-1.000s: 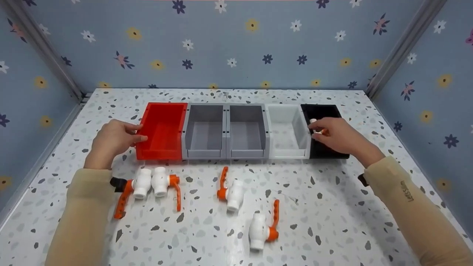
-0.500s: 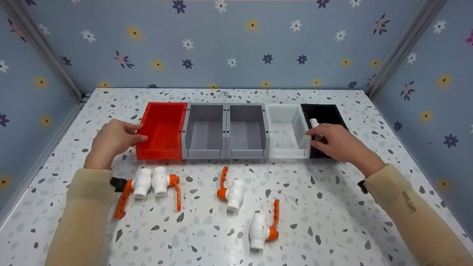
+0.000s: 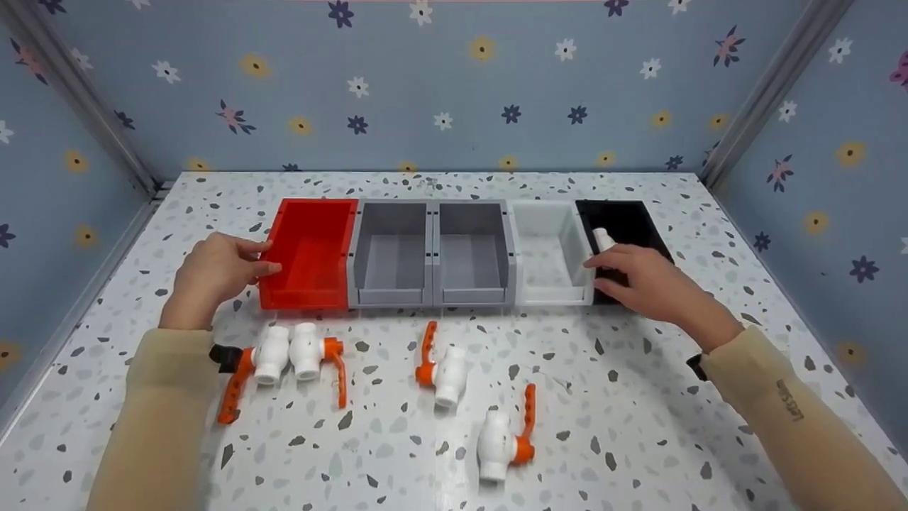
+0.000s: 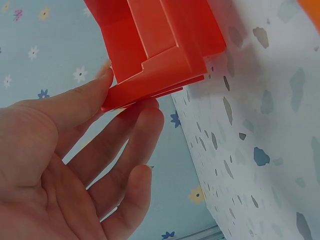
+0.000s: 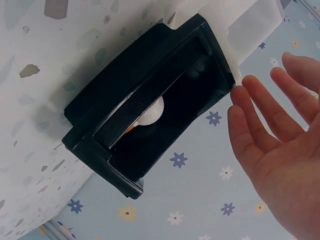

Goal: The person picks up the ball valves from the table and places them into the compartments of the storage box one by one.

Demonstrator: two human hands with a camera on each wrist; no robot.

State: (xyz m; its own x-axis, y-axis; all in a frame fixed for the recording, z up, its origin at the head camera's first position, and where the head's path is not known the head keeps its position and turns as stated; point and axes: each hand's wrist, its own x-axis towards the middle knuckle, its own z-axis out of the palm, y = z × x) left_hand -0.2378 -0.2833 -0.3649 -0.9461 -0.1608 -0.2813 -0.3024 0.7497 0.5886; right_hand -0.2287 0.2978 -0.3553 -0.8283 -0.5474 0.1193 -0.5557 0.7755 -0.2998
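My left hand [image 3: 213, 273] pinches the left wall of the red bin [image 3: 312, 297], thumb on the inner side and fingers outside, as the left wrist view shows. At the row's right end, my right hand [image 3: 649, 284] hovers over the black bin [image 3: 628, 211] with its fingers spread and nothing in them. A white ball valve [image 3: 602, 238] lies in that bin, partly covered by the hand in the head view. In the right wrist view its white body [image 5: 151, 112] and a bit of orange show behind the bin's front wall.
Two grey bins [image 3: 394, 296] and a white bin [image 3: 553, 294] stand between the red and black ones. In front lie more ball valves with orange handles: a left pair [image 3: 269, 358] [image 3: 306, 353], one in the middle [image 3: 450, 376], one nearer [image 3: 494, 447]. Flowered walls enclose the table.
My right hand has let go of the ball valve, which stays in the black bin, and has drawn slightly back toward me. The left hand keeps its place on the red bin.
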